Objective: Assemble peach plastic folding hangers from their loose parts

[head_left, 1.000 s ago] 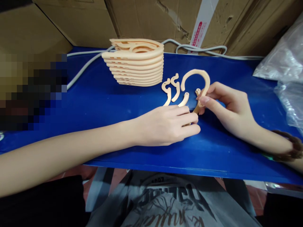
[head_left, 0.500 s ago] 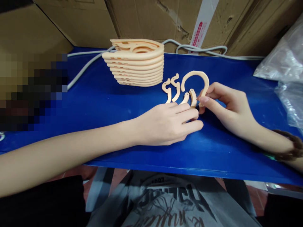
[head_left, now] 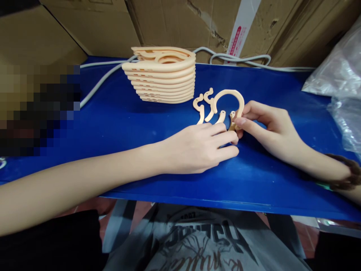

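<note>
Between the thumb and fingers of my right hand is the lower end of a cream curved hook, its arc standing away from me. My left hand is palm down over the blue table, its fingertips reaching the joint end of the hook; its index side covers the near ends of small cream curved pieces. Two S-shaped cream pieces lie just beyond it. What the left fingers grip underneath is hidden.
A tall stack of cream plastic frames stands behind my left hand. White cables run along the back by the cardboard. Clear plastic bags lie at the right; the blue table's front edge is near my lap.
My right hand has brought the hook slightly left and nearer to me. The fingers of my left hand have drawn back a little.
</note>
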`<state>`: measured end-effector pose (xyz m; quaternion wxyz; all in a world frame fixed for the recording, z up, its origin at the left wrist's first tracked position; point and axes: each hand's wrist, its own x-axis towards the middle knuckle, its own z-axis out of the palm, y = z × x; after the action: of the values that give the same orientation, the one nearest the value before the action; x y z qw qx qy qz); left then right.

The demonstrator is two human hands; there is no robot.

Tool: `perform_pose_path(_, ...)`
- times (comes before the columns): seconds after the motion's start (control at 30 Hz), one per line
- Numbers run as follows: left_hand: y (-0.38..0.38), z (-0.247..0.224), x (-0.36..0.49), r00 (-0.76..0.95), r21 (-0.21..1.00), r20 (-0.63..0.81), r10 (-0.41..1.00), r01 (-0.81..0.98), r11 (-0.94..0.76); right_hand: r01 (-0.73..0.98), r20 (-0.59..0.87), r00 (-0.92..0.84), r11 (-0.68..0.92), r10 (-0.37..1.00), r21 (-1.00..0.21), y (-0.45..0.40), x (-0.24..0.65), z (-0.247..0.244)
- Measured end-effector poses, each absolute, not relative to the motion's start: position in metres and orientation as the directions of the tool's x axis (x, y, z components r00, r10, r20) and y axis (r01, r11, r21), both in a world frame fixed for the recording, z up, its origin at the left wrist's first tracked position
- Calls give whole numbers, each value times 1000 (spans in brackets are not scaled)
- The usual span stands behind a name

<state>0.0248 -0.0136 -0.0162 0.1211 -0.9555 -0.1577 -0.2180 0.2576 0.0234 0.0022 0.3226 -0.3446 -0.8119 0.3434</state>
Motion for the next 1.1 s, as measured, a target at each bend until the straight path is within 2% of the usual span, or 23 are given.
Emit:
perform_pose_path(0.4, -15, -18, 25, 835, -232, 501, 227, 382, -894, 365, 237, -535, 475, 811, -801, 23, 257, 2)
perform_pose_path(0.53, -15, -18, 25, 836, -195, 492, 240, 375, -906, 355, 233, -532, 464, 814, -812, 21, 258, 3)
perform_pose_path(0.67, -16, -19, 25, 842, -160, 478, 251, 365, -917, 325, 272, -550, 503, 790, -801, 19, 259, 3)
perform_pose_path(1.1, -19, -17, 26, 850, -165, 447, 279, 385, -908, 303, 410, -600, 670, 687, -678, 16, 260, 6)
